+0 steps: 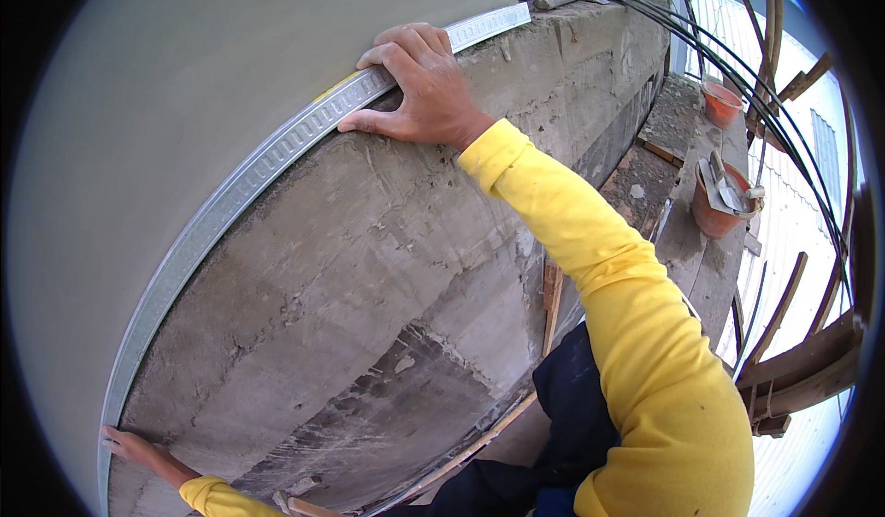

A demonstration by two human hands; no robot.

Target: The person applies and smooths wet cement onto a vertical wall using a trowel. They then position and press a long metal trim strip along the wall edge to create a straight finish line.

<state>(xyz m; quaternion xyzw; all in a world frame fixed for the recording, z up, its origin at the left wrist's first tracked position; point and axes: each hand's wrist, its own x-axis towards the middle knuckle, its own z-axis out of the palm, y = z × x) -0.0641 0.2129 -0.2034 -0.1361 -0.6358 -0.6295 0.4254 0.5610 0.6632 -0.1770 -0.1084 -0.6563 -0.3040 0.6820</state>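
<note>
A long silvery metal profile strip (pixel 244 174), with a row of embossed marks along it, lies along the edge where the smooth grey wall (pixel 184 65) meets the rough concrete ledge (pixel 369 203). The fisheye view bends it into a curve. Near its far end, my right hand (pixel 419 88) is closed around it, thumb on the near edge and fingers over the far side. A bit of yellow shows behind the strip beside those fingers. At the lower left, my left hand (pixel 134 447) holds the strip's near edge; its fingers are partly hidden.
To the right, an orange bucket (pixel 714 213) with a trowel (pixel 726 190) in it stands on planks, with a smaller orange bucket (pixel 722 104) beyond. Black cables (pixel 737 83) cross the upper right. A wooden-handled tool (pixel 557 0) rests at the ledge's far end. Timber poles (pixel 802 351) stand at right.
</note>
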